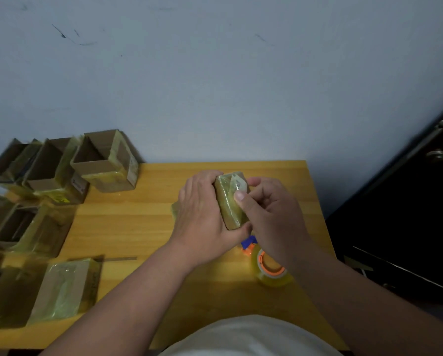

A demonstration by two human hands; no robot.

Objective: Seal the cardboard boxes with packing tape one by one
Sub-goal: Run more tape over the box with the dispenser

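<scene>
Two hands gripping one small taped box (pixel 231 201) above the wooden table (pixel 138 227), left hand (pixel 202 217) wrapped around its left side, right hand (pixel 269 217) pinching its right edge, thumb on top, tape dispenser (pixel 270 265) near right, open boxes (pixel 104 160) far left

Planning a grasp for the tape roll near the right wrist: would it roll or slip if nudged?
The tape roll looks to lie flat on the table, so it would likely slide rather than roll. Its glossy film may be slippery. The orange dispenser core should offer firmer purchase.

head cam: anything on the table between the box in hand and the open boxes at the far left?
Nothing: in the head view only bare table lies between the held box, gripped by both hands, and the open boxes.
</scene>
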